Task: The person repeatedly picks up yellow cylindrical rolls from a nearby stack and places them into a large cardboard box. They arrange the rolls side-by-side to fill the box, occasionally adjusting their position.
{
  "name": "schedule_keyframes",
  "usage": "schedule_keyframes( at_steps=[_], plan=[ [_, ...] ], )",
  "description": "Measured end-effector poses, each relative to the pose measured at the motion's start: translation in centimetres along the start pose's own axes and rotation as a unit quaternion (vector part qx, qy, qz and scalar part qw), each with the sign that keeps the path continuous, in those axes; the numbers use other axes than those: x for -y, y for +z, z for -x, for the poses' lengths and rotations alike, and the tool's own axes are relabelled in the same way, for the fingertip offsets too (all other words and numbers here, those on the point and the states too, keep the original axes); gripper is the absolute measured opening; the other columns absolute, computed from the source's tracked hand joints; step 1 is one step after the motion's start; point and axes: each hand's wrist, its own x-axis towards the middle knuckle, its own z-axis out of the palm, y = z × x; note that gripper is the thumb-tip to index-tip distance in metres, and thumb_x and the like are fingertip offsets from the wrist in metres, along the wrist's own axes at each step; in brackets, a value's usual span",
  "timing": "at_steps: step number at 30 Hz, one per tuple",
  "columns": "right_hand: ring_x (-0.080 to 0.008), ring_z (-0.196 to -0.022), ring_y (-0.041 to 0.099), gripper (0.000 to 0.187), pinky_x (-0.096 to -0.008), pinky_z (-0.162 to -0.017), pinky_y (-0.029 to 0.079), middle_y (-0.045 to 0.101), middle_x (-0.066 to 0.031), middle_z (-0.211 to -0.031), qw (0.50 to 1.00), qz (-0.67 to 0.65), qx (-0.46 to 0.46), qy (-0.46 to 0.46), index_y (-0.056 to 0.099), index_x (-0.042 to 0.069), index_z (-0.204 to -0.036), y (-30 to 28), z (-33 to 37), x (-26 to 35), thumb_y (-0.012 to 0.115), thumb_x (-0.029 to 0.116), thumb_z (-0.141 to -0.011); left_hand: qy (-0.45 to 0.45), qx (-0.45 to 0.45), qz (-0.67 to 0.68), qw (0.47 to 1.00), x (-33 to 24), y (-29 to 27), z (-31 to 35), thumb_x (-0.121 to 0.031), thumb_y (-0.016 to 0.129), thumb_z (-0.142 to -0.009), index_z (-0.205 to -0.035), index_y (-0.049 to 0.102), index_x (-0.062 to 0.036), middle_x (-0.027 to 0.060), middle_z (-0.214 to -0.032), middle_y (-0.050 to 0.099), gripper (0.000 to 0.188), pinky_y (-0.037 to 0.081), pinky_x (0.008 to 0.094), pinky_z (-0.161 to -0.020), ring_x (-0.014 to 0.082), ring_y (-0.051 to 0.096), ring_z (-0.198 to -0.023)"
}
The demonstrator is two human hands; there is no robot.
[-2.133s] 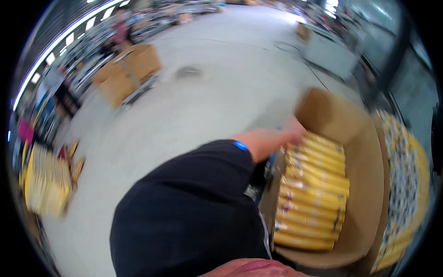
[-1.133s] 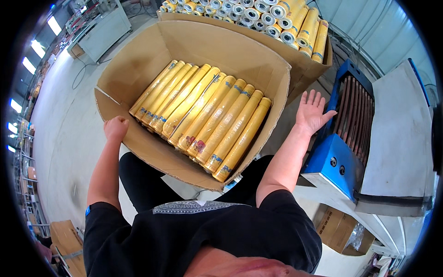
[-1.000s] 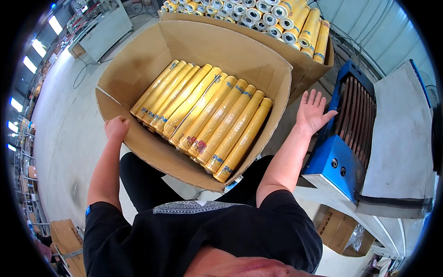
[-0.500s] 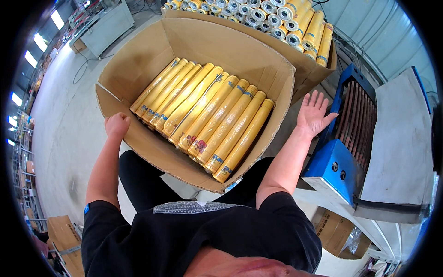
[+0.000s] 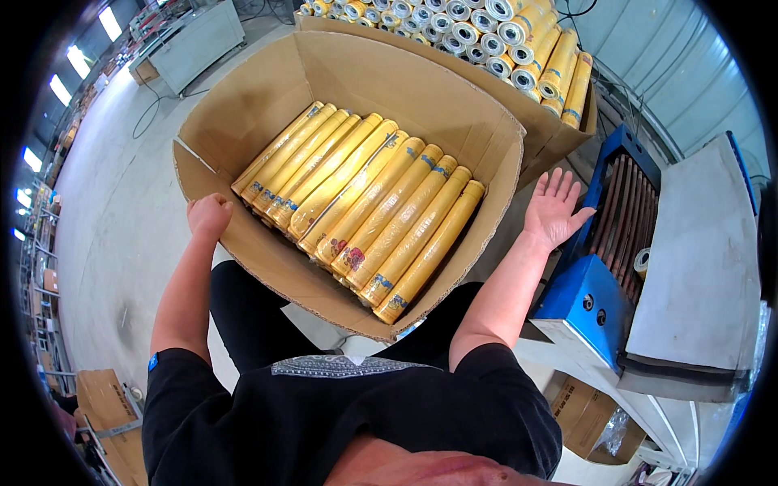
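A large open cardboard box [image 5: 243,105] stands in front of me, filled with a row of several long yellow rolls [image 5: 365,206] lying side by side. My left hand [image 5: 209,215] is curled against the box's near left wall, fingers closed on the cardboard edge. My right hand [image 5: 555,206] is raised beside the box's right corner, palm open and fingers spread, touching nothing.
Behind the box stands a second carton [image 5: 551,121] stacked with yellow rolls seen end-on. A blue machine with rollers [image 5: 596,275] and a grey hood [image 5: 697,275] is at my right. A grey cabinet [image 5: 190,36] stands far left, cardboard boxes [image 5: 105,405] on the floor lower left.
Two seconds ago I was turned toward the open floor with an arm reaching to the rolls. Since one second ago, both hands have stayed almost still at the box.
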Motion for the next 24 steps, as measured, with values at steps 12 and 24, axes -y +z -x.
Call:
schedule_keyframes(
  at_steps=[12, 24],
  plan=[
    [-0.0325, -0.137, 0.025, 0.099, -0.0487, -0.107, 0.027, 0.015, -0.0104, -0.153, 0.999, -0.018, -0.017, -0.03, 0.004, 0.013, -0.149, -0.8, -0.4, 0.7, 0.059, 0.059, -0.081, -0.001, -0.005, 0.003, 1.0, -0.4, -0.2, 0.2, -0.033, 0.056, -0.081, -0.092, 0.071, -0.0151, 0.0058, -0.093, 0.069, 0.026, 0.032, 0.0357, -0.101, 0.0223, 0.061, -0.096],
    [-0.0335, -0.138, 0.021, 0.072, -0.0602, -0.105, 0.023, 0.023, -0.0086, -0.15, 0.993, -0.053, -0.075, -0.078, 0.031, 0.019, -0.138, -1.2, -1.3, 1.6, 0.062, 0.052, -0.082, 0.008, -0.015, -0.001, 1.0, 0.0, -0.1, 0.4, -0.033, 0.055, -0.08, -0.091, 0.071, -0.0141, 0.0067, -0.091, 0.069, 0.027, 0.033, 0.0359, -0.098, 0.0223, 0.062, -0.093]
  ],
)
